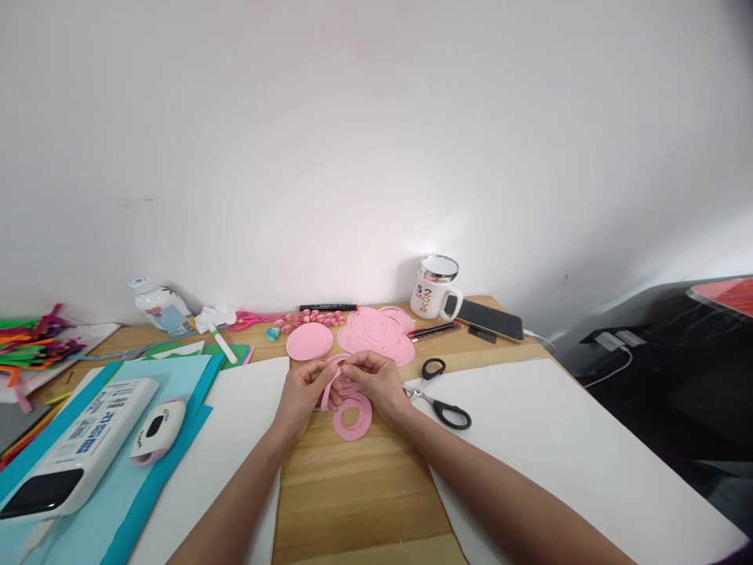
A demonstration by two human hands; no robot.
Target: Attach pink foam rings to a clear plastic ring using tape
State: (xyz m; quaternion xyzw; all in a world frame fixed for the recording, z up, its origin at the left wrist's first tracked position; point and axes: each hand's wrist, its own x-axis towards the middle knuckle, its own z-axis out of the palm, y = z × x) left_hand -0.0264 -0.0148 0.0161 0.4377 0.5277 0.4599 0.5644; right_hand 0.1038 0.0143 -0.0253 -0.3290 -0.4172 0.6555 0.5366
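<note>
Between my left hand (304, 390) and my right hand (378, 383) is a pink paper strip (327, 392), pinched by the fingertips of both. Part of it is hidden behind the fingers. Just below the hands, a pink paper ring (353, 417) lies on the wooden table, with more pink paper partly covered above it. Behind the hands are a stack of pink paper circles (309, 341) and a larger spread of them (372, 333). Black-handled scissors (438, 396) lie to the right of my right hand.
White sheets (235, 439) flank the bare wood (353, 502). A mug (435, 289), phone (489, 319) and marker (328, 308) stand along the back. Small pink rolled pieces (311, 317) lie there too. At left are a bottle (161, 306), white device (82, 447) and colourful pipe cleaners (35, 345).
</note>
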